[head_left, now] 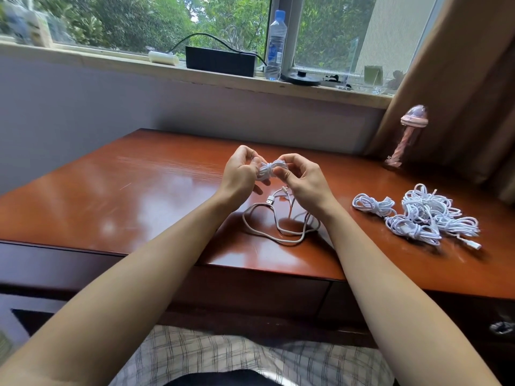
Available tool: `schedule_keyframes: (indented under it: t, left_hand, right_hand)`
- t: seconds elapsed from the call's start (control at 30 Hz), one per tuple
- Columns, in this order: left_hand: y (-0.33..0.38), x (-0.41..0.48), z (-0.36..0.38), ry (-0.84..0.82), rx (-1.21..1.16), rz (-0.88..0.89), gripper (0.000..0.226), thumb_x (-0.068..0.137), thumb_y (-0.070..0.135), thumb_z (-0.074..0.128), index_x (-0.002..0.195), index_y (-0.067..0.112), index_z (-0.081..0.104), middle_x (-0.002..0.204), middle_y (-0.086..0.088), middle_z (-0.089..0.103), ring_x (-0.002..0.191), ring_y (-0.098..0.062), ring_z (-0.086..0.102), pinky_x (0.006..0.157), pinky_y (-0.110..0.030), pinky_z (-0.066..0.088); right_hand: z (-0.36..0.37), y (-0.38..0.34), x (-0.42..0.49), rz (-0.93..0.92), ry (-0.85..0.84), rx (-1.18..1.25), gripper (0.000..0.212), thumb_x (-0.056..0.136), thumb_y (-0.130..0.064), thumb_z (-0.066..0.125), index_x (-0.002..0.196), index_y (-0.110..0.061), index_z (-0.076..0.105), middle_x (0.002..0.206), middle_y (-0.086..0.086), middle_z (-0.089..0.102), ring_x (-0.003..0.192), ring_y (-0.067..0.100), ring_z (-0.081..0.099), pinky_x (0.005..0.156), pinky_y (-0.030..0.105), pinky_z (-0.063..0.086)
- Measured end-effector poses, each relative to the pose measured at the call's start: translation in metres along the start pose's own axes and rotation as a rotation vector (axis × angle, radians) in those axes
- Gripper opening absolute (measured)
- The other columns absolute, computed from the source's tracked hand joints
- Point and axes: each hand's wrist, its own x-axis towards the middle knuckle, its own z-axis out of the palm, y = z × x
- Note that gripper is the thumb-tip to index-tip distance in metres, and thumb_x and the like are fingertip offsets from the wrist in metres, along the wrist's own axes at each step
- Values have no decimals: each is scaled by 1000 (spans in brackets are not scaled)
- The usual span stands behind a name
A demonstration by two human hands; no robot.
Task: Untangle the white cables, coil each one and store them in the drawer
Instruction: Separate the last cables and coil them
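Above the middle of the wooden desk I hold a small coiled bundle of white cable between both hands. My left hand grips its left end with curled fingers. My right hand pinches its right side. A loose white cable with a USB plug lies on the desk below my hands. Further right lies a tangled heap of white cables, with a smaller bundle at its left edge. A drawer front shows under the desk's right side, its handle at the far right.
A pink bottle-like object stands at the desk's back right, beside a brown curtain. On the windowsill sit a black box, a water bottle and a white tube. My checked clothing fills the bottom.
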Motion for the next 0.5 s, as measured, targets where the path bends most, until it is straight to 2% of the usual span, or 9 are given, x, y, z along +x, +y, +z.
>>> schedule_keyframes:
  t: [0.2, 0.37, 0.5]
  left_hand:
    - [0, 2, 1, 37, 1, -9, 18, 105, 5, 39, 90, 11, 46, 85, -14, 65, 59, -25, 69, 42, -29, 47]
    - [-5, 3, -1, -68, 8, 23, 17, 105, 4, 39, 93, 12, 46, 89, -16, 64, 65, -23, 69, 49, -33, 52]
    - [-9, 6, 0, -61, 60, 78, 10, 105, 7, 43, 100, 13, 48, 95, -13, 62, 68, -16, 68, 52, -31, 51]
  right_hand:
    - [0, 0, 0, 6, -2, 17, 15, 93, -9, 72, 106, -5, 67, 82, -6, 67, 67, -5, 57, 67, 14, 45]
    - [-5, 2, -1, 42, 10, 19, 17, 92, -14, 74, 107, -8, 68, 85, -2, 71, 72, 6, 59, 71, 27, 49]
    - [-5, 4, 1, 46, 19, 10, 17, 91, -16, 75, 107, -13, 68, 91, 3, 73, 78, 8, 63, 74, 33, 54]
